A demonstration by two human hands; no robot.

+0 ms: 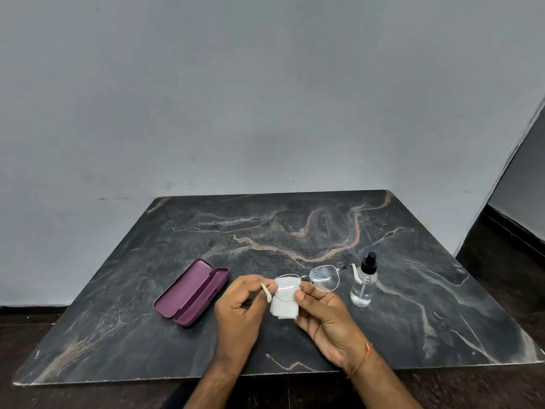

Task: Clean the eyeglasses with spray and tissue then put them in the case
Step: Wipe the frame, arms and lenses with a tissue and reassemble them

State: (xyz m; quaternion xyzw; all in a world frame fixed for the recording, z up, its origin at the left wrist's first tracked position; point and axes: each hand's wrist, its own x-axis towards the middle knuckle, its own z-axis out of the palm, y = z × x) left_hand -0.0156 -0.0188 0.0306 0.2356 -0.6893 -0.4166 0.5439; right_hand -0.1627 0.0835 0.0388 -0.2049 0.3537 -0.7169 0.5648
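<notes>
Thin metal-framed eyeglasses [324, 279] with cream temple tips are held above the dark marble table [413, 305]. My left hand [239, 311] grips the frame at its left end. My right hand [321, 314] pinches a white tissue [284, 302] around the left lens. Spray droplets speckle the bare right lens. A clear spray bottle [364, 283] with a black nozzle stands upright just right of the glasses. A purple glasses case [191, 292] lies open and empty to the left of my hands.
The table's back edge meets a plain grey wall [265, 98]. A dark floor and a doorway opening [519, 202] lie to the right. Bare marble spreads behind the glasses and along the table's right side.
</notes>
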